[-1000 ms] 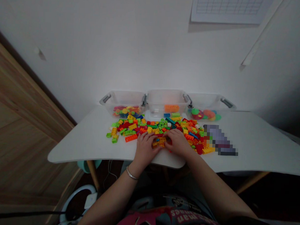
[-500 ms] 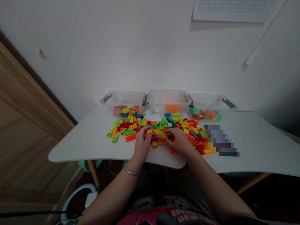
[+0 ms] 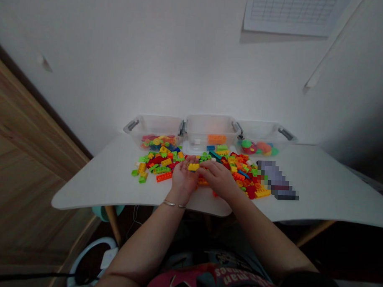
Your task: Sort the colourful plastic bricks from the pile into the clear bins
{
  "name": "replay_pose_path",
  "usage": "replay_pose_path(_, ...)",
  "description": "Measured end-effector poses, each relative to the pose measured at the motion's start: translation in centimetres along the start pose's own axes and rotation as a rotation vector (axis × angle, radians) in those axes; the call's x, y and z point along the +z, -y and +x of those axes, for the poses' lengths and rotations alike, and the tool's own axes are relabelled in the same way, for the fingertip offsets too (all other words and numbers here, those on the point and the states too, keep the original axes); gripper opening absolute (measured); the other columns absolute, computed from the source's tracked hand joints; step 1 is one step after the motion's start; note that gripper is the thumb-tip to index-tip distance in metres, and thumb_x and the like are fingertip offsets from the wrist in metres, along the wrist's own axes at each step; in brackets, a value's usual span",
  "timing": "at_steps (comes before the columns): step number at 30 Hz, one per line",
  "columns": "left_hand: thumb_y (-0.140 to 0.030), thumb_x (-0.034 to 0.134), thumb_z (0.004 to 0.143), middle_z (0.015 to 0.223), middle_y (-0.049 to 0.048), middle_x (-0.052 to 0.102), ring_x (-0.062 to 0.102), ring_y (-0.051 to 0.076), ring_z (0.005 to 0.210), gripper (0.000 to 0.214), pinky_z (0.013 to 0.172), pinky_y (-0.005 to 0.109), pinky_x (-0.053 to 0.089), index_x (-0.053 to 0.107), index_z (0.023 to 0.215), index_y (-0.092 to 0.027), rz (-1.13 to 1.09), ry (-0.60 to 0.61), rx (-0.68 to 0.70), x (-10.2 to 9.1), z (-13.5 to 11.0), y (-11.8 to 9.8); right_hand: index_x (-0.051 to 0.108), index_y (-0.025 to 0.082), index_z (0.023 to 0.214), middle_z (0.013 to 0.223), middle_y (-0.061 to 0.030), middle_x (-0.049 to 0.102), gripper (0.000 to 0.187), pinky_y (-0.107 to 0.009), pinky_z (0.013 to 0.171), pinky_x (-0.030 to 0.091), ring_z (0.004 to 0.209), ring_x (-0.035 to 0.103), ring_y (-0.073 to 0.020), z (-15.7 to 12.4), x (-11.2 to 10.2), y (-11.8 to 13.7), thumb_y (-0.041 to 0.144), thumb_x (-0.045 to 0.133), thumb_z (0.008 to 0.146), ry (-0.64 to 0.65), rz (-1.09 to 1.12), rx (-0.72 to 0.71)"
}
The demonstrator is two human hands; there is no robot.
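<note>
Over the pile, a yellow toy brick (image 3: 193,167) lies at the fingers of my left hand (image 3: 184,181), which is turned palm up and cupped beneath it. A bit of blue shows under the yellow brick; whether it is a joined brick I cannot make out. My right hand (image 3: 220,178) pinches the yellow brick's right end with its fingertips. Around both hands spread loose toy bricks in several colours, among them a long orange-red brick (image 3: 164,177) to the left and a long yellow brick (image 3: 263,192) to the right.
Behind the pile stand three clear plastic bins: a left bin (image 3: 160,125) with small coloured pieces, a middle bin (image 3: 212,124) and a right bin (image 3: 257,130) with round pieces. A pixelated flat object (image 3: 278,180) lies on the white table (image 3: 92,186) at the right. The wall rises behind.
My left hand has rolled over to palm up. My right hand has shifted left, and the yellow brick is now raised between both hands. The view has turned slightly.
</note>
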State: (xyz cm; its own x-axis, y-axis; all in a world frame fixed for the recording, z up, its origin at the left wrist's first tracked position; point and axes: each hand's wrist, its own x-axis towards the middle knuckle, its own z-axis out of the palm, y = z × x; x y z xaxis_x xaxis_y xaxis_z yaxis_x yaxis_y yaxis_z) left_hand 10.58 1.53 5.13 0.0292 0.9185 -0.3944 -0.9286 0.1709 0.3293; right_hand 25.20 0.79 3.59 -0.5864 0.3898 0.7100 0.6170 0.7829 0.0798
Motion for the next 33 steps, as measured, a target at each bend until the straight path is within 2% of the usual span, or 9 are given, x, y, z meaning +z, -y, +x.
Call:
replay_pose_path(2, -0.025, 0.034, 0.095, 0.086, 0.0086, 0.069, 0.068, 0.017, 0.075, 0.031, 0.065, 0.027, 0.057, 0.063, 0.096, -0.014, -0.017, -0.011, -0.034, -0.2, 0.0, 0.1, 0.065, 0.02, 0.111, 0.112, -0.0098, 0.066, 0.025, -0.036, 0.092, 0.05, 0.108, 0.059, -0.0207, -0.3, 0.0, 0.2, 0.013, 0.05, 0.092, -0.02, -0.051, -0.06)
replay_pose_path(4, -0.024, 0.035, 0.094, 0.081, 0.0091, 0.068, 0.068, 0.017, 0.072, 0.031, 0.062, 0.027, 0.056, 0.064, 0.096, -0.012, -0.023, -0.03, -0.076, -0.4, 0.1, 0.1, 0.065, 0.022, 0.11, 0.111, -0.0088, 0.067, 0.024, -0.035, 0.092, 0.049, 0.107, 0.059, -0.02, -0.5, 0.1, 0.1, 0.014, 0.049, 0.093, -0.048, -0.072, -0.041)
replay_pose_path(8, -0.02, 0.037, 0.091, 0.085, 0.0106, 0.07, 0.07, 0.019, 0.076, 0.03, 0.069, 0.033, 0.059, 0.063, 0.103, -0.011, -0.06, -0.098, -0.033, -0.9, 0.1, -0.4, 0.066, 0.02, 0.105, 0.106, -0.0086, 0.069, 0.018, -0.037, 0.09, 0.047, 0.1, 0.06, -0.0219, -0.4, 0.1, -0.3, 0.022, 0.054, 0.092, -0.079, -0.109, 0.262)
replay_pose_path(11, -0.018, 0.036, 0.09, 0.085, 0.0106, 0.071, 0.071, 0.021, 0.079, 0.031, 0.073, 0.036, 0.06, 0.062, 0.105, -0.011, -0.101, -0.103, -0.005, -1.3, 0.0, -1.0, 0.066, 0.018, 0.103, 0.1, -0.0094, 0.07, 0.019, -0.039, 0.085, 0.044, 0.095, 0.061, -0.0248, -0.2, 0.1, -0.7, 0.027, 0.059, 0.088, 0.022, -0.146, 0.49)
replay_pose_path(16, -0.018, 0.039, 0.087, 0.087, 0.0114, 0.072, 0.072, 0.022, 0.08, 0.031, 0.074, 0.038, 0.06, 0.06, 0.109, -0.009, -0.117, -0.101, 0.002, -1.6, -0.4, -1.4, 0.068, 0.018, 0.096, 0.094, -0.0096, 0.071, 0.017, -0.042, 0.089, 0.04, 0.095, 0.059, -0.0274, -0.4, 0.5, -1.3, 0.029, 0.062, 0.085, 0.185, -0.198, 0.624)
replay_pose_path(20, -0.02, 0.039, 0.088, 0.094, 0.0129, 0.072, 0.072, 0.022, 0.084, 0.035, 0.078, 0.039, 0.06, 0.06, 0.113, -0.01, -0.113, -0.07, -0.004, -1.5, -1.1, -1.4, 0.069, 0.019, 0.096, 0.101, -0.0099, 0.07, 0.016, -0.043, 0.091, 0.042, 0.1, 0.059, -0.0273, -0.1, 0.3, -1.0, 0.028, 0.061, 0.085, 0.124, -0.087, 0.593)
replay_pose_path(24, -0.024, 0.037, 0.09, 0.106, 0.0137, 0.072, 0.071, 0.02, 0.091, 0.037, 0.081, 0.035, 0.058, 0.062, 0.115, -0.012, -0.066, 0.004, -0.005, -1.4, -1.5, -1.2, 0.069, 0.022, 0.097, 0.1, -0.0069, 0.071, 0.014, -0.038, 0.09, 0.046, 0.098, 0.061, -0.0223, 0.9, -0.1, 0.7, 0.022, 0.062, 0.085, 0.047, 0.197, 0.416)
replay_pose_path(29, -0.027, 0.034, 0.091, 0.119, 0.0143, 0.068, 0.069, 0.02, 0.097, 0.043, 0.086, 0.036, 0.056, 0.062, 0.121, -0.015, 0.031, 0.067, 0.009, -1.4, -1.5, -0.6, 0.07, 0.024, 0.098, 0.097, -0.0038, 0.073, 0.014, -0.036, 0.087, 0.047, 0.092, 0.062, -0.0192, 1.5, 0.8, 3.1, 0.026, 0.067, 0.084, 0.118, 0.302, 0.33)
replay_pose_path(33, -0.028, 0.032, 0.092, 0.119, 0.0148, 0.068, 0.069, 0.022, 0.1, 0.046, 0.09, 0.037, 0.054, 0.061, 0.124, -0.013, 0.052, 0.037, 0.012, -1.2, -1.6, -0.3, 0.072, 0.024, 0.099, 0.096, -0.0039, 0.073, 0.017, -0.036, 0.086, 0.047, 0.09, 0.062, -0.0197, 1.5, 1.6, 3.5, 0.023, 0.071, 0.081, 0.168, 0.275, 0.32)
